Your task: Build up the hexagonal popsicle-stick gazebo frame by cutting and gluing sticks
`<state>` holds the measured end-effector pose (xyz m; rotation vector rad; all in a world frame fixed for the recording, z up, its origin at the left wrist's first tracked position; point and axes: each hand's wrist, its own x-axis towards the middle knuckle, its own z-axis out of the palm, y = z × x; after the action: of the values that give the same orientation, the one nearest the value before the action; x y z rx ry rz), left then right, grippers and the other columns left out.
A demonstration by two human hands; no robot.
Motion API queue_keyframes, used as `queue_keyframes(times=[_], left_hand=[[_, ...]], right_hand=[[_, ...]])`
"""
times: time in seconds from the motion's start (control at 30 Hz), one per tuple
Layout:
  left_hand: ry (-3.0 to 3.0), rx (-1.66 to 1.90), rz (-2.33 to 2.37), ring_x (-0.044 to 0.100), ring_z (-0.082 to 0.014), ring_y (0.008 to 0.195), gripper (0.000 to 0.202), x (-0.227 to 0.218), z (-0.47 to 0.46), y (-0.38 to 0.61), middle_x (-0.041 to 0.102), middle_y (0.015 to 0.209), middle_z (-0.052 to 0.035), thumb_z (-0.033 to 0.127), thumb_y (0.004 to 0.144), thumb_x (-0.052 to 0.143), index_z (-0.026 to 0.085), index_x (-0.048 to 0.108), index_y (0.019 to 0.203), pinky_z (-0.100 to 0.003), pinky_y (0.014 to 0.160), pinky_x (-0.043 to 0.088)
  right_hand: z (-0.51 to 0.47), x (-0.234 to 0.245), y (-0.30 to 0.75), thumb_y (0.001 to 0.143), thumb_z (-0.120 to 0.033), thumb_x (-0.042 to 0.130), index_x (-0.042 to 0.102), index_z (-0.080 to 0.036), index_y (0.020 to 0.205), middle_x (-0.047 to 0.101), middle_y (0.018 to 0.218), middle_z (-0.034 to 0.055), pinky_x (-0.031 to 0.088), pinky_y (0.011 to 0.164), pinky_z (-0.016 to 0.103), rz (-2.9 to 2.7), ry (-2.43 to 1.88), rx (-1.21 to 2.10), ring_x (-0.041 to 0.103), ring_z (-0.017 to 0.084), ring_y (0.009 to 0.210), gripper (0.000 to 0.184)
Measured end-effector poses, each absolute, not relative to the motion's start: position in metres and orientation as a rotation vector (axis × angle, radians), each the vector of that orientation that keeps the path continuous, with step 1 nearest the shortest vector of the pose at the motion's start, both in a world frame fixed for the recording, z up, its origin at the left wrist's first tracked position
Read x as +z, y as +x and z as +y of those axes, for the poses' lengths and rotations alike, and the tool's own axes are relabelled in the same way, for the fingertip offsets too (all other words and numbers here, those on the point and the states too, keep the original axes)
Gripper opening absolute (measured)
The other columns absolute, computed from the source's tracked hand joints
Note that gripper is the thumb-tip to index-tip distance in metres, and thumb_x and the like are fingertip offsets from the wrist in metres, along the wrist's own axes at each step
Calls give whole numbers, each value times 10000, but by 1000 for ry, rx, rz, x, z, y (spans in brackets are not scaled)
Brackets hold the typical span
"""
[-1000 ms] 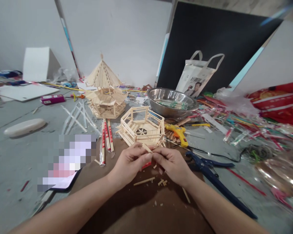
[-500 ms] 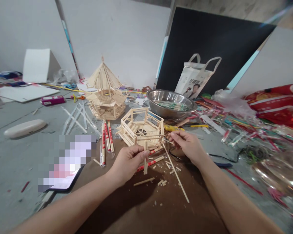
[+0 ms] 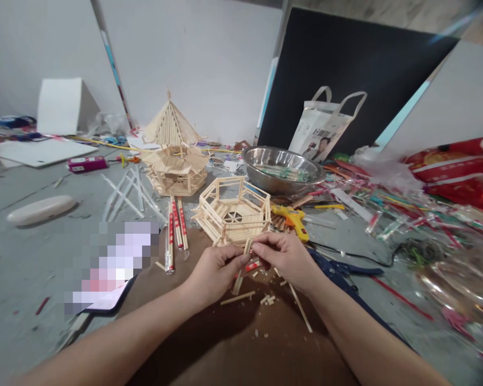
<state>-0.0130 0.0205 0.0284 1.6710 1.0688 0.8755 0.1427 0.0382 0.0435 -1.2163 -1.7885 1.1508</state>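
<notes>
My left hand (image 3: 211, 271) is closed, with the thumb and fingers pinching a few short wooden sticks (image 3: 238, 284) held slanted together. My right hand (image 3: 287, 260) meets it from the other side, its fingertips pinched on the upper end of the same sticks. Just beyond both hands stands a six-sided frame (image 3: 245, 236) of glued sticks, open at the top. Cut stick pieces (image 3: 267, 300) and a longer thin stick (image 3: 301, 308) lie below my hands on the brown board (image 3: 201, 338).
A yellow glue gun (image 3: 295, 219) and blue-handled pliers (image 3: 332, 265) lie right of the frame. Behind are a stick pavilion (image 3: 173, 155) and a metal basin (image 3: 284, 185). Red-wrapped chopsticks (image 3: 170, 241) and a phone (image 3: 112, 273) lie to the left.
My right hand has moved left and down from beside the frame's right corner to the sticks in my left hand. The sticks now lean more. The glue gun and pliers show more fully.
</notes>
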Motion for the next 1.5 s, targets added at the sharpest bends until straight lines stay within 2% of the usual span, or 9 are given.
queue_keyframes(times=[0.17,0.33,0.5,0.73,1.07,1.23,1.3,1.4,1.5], left_hand=[[1706,855,1041,346,-56,396,315,25,21,-13,400,397,49,321,775,423,139,546,550,-163,393,260],[1526,772,962,353,-54,361,317,22,21,-12,414,395,47,361,771,429,135,565,596,-165,367,264],[1319,729,870,342,-39,345,305,21,20,-10,427,441,48,403,750,465,130,561,653,-161,351,276],[1147,785,749,380,-22,369,310,18,22,-10,546,627,-11,407,733,504,107,577,757,-155,354,304],[887,1094,731,463,-33,371,162,26,30,-19,547,602,20,283,732,544,123,549,754,-152,364,361],[883,1079,740,487,-44,386,181,28,32,-22,547,597,16,268,733,547,107,563,814,-160,381,377],[880,1053,740,492,-46,398,196,28,31,-21,551,612,13,272,735,546,107,563,840,-165,396,384],[886,1053,733,492,-44,415,210,27,30,-20,553,626,11,272,732,550,111,563,866,-167,412,386],[896,1083,750,490,-42,434,208,26,30,-20,550,623,14,270,725,559,114,570,862,-165,420,382]], right_hand=[[36,40,141,661,-182,506,604,-149,622,542,531,-28,362,464,189,-1744,-1227,1075,447,65,473,110],[36,35,136,627,-214,526,550,-149,578,491,431,-58,301,372,171,-1453,-1209,1380,376,41,357,85],[37,32,133,587,-222,553,529,-145,569,511,425,-55,256,319,146,-1142,-1213,1620,381,31,318,82],[35,31,127,578,-201,531,500,-150,532,475,416,-58,300,319,157,-740,-1117,1897,392,39,330,76],[36,34,139,647,-212,470,466,-169,560,439,497,-54,307,409,200,-1061,-898,1507,412,65,417,97],[39,40,154,732,-267,401,319,-183,442,303,419,-61,273,407,214,-1486,-1050,1378,331,64,384,313],[41,49,160,747,-326,439,382,-178,454,341,412,-59,279,410,211,-1719,-1218,1230,327,64,391,334],[42,62,167,692,-308,552,600,-172,694,587,646,-2,385,547,231,-2058,-1307,988,502,110,583,144],[40,67,168,724,-294,525,627,-201,921,631,917,31,405,738,272,-2194,-1251,1033,548,159,835,241]])
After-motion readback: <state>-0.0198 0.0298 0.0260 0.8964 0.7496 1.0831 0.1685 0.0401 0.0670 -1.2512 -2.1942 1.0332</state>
